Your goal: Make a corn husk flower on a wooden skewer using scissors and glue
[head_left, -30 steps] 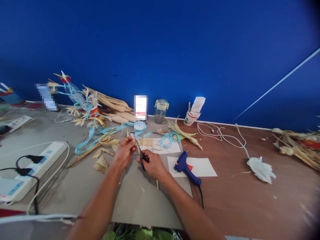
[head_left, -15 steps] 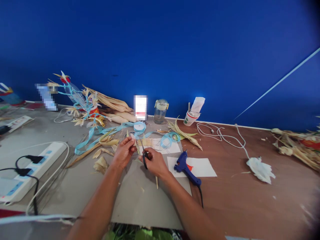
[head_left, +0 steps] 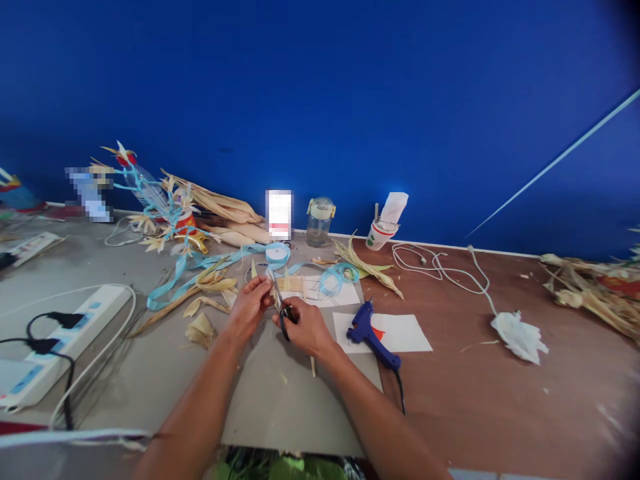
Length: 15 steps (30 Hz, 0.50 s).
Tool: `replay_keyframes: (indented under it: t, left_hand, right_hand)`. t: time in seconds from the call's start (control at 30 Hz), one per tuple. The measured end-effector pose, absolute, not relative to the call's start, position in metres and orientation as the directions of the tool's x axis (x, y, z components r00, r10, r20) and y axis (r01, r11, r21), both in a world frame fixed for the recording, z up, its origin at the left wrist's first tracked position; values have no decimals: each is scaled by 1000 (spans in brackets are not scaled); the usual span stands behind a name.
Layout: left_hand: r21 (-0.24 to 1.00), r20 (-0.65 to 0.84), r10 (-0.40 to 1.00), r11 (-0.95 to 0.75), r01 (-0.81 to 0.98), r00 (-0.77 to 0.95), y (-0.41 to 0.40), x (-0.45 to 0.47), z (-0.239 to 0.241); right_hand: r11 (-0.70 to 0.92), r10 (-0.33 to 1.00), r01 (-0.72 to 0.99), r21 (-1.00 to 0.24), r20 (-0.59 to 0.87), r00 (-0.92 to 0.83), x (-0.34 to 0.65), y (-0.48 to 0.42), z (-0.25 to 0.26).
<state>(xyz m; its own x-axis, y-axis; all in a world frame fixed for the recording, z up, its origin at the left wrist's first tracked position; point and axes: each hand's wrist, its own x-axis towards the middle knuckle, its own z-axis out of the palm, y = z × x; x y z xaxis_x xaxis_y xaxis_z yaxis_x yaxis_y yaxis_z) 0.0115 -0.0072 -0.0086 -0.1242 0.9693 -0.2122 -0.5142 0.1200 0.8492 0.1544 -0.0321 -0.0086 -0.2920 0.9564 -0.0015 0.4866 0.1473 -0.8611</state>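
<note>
My left hand is closed, pinching a small pale piece that looks like corn husk; the fingers hide most of it. In my right hand is a pair of scissors with black handles, its blades pointing up and left to the left fingertips. Whether the blades touch the piece is too small to tell. Just beyond the hands lie a white sheet with thin wires and dried husk strips on it, and a loop of light blue ribbon. A blue glue gun rests right of my right hand on white paper.
Dried corn husks and a ribbon-wrapped plastic bottle stand at the back left. A glass jar, a lit phone screen and a paper cup line the blue wall. A power strip is left; a white cable lies right.
The scissor blades have come closer to my left fingertips, and less of the pale piece shows there. The whole view has shifted slightly.
</note>
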Motion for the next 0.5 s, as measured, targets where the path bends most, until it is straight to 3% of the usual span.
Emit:
replay_keyframes:
  t: [0.5]
  left_hand:
    - [844,-217,970,129,-521,-112,-6,9,-13]
  right_hand:
    - [177,949,473,-863,22,-314,154,-31,-16]
